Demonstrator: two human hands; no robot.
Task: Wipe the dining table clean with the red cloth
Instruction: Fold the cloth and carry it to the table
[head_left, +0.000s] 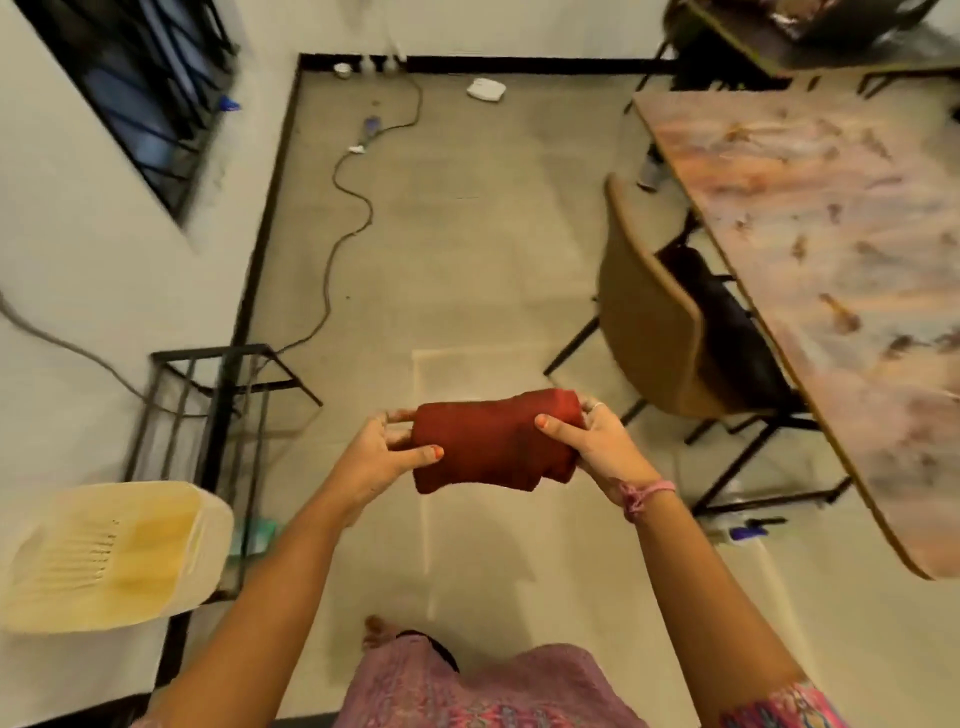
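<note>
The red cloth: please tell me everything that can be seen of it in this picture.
The red cloth is a dark red, soft-looking fabric, folded into a thick oblong bundle with rounded ends. It is held in the air above the floor, lying roughly level, left of the dining table and not touching it. The left hand grips its left end and the right hand its right end, each with the thumb on top and the fingers curled behind. Nothing else touches it.
</note>
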